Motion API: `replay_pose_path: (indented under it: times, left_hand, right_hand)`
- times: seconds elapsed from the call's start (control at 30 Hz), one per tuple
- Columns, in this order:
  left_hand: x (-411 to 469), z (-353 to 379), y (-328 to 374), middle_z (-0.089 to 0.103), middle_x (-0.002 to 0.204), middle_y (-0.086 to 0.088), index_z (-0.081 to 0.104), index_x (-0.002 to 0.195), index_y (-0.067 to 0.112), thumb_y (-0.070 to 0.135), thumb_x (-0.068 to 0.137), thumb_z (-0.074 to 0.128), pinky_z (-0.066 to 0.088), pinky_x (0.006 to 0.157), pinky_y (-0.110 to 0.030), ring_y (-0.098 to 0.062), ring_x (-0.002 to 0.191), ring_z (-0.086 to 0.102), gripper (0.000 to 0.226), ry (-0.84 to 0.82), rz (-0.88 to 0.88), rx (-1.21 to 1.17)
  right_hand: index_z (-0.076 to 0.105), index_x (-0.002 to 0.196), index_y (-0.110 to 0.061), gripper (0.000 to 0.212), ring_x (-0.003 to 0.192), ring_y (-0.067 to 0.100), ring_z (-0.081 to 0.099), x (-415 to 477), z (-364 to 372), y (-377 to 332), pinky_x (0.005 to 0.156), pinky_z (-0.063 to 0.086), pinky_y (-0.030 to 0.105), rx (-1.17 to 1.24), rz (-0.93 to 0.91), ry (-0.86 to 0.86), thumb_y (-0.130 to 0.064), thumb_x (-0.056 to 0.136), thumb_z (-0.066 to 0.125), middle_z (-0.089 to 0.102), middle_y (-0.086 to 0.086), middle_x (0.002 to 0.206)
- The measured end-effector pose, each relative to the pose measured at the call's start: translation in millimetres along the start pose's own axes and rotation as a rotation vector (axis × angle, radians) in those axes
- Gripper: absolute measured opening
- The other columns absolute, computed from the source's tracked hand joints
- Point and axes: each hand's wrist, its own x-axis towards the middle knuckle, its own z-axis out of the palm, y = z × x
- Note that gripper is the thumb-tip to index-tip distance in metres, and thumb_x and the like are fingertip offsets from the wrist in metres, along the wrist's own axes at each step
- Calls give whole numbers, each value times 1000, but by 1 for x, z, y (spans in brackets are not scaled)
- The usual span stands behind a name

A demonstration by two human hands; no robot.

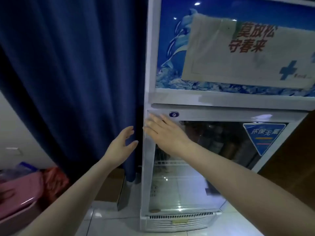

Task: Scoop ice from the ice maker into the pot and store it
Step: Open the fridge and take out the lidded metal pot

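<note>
A white glass-door display fridge (204, 114) stands in front of me, its glass door (196, 181) shut, with wire shelves and dark items dimly visible behind it. My right hand (163, 132) lies flat with spread fingers against the upper left corner of the door frame. To its left, my left hand (121, 146) is open with curved fingers, just beside the fridge's left edge and in front of the blue curtain (71, 79). Neither hand holds anything. No pot, scoop or ice is in view.
A blue header panel with a taped paper notice (247, 53) tops the fridge. A cardboard box (112, 188) sits on the tiled floor at the curtain's foot. Pink and red items (30, 188) lie at lower left. A brown wooden surface (293, 160) flanks the fridge's right side.
</note>
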Motion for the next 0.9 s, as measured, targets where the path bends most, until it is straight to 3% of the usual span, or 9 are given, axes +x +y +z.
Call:
replay_pose_path:
  times: [0.07,0.23,0.3,0.37,0.43,0.53,0.67,0.83,0.9]
  left_hand:
    - [8,0,-3,41,145,4,24,147,25,27,92,58,31,101,-23,-10,132,38,65,-35,-30,-59]
    - [18,9,-9,34,150,0,19,149,22,23,92,59,28,105,-24,-11,135,33,70,-172,-63,-98]
    - [21,11,-11,31,151,2,15,150,21,21,92,59,26,107,-24,-10,135,30,73,-225,-59,-109]
    - [21,15,-12,28,152,1,11,151,21,20,92,60,25,108,-25,-13,136,28,77,-268,-74,-129]
    - [20,17,-15,27,153,-1,9,151,22,19,91,60,25,107,-26,-15,137,29,79,-295,-90,-150]
    - [17,18,-19,26,153,1,10,151,24,20,90,61,26,110,-28,-16,138,29,79,-321,-96,-160]
    - [9,21,-16,21,154,8,8,152,24,20,91,59,22,112,-26,-11,139,25,80,-364,-56,-154]
    - [-2,24,-12,19,156,11,5,152,27,29,86,61,20,117,-30,-2,141,21,87,-405,2,-145]
    - [-8,27,-7,22,155,11,7,152,25,27,85,62,22,115,-26,-2,139,24,86,-373,-6,-158]
  right_hand:
    - [55,134,-16,46,137,27,39,19,2,0,110,32,47,-178,19,-47,-24,88,48,50,7,142]
    - [24,149,-9,52,147,32,1,54,-4,-1,114,8,56,-374,-90,-344,-25,102,37,19,12,158]
    - [42,141,-11,43,143,30,19,65,-2,-5,113,17,56,-367,-54,-389,-22,99,44,38,10,148]
    - [71,106,-15,25,119,28,52,71,4,-6,104,32,52,-260,0,-297,-18,82,71,65,6,114]
    - [74,74,-15,18,94,26,61,71,9,-6,94,38,50,-207,-19,-257,-15,60,86,69,5,83]
    - [76,85,-21,15,105,26,55,67,14,-6,101,33,57,-332,26,-247,-27,72,76,68,2,92]
    - [64,117,-19,27,125,29,40,67,9,-20,107,17,65,-406,52,-331,-27,94,51,59,6,122]
    - [63,116,-18,26,122,29,38,63,-1,-23,109,15,66,-401,43,-320,-25,95,49,58,7,121]
    - [69,107,-19,22,117,28,45,56,-6,-26,108,23,63,-374,29,-247,-28,88,61,63,5,114]
